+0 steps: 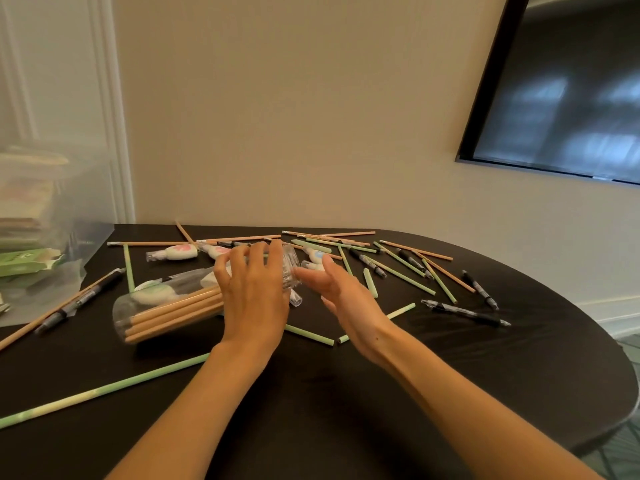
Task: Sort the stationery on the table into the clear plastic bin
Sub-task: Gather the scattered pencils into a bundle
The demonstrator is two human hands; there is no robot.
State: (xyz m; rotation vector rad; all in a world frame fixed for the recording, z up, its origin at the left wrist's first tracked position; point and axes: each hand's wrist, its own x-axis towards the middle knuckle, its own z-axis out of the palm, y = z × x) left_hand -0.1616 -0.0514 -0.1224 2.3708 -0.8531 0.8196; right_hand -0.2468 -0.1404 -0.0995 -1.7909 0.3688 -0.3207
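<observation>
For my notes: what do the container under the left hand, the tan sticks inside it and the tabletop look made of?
Container: clear glossy plastic; its contents show through. Tan sticks: probably bare wood, matte, like pencils. Tabletop: a black, faintly shiny cover with wrinkles, maybe vinyl or leatherette.

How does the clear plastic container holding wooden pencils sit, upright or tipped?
Tipped. The clear plastic container lies on its side on the black table, wooden pencils flat inside, while the left hand holds it.
</observation>
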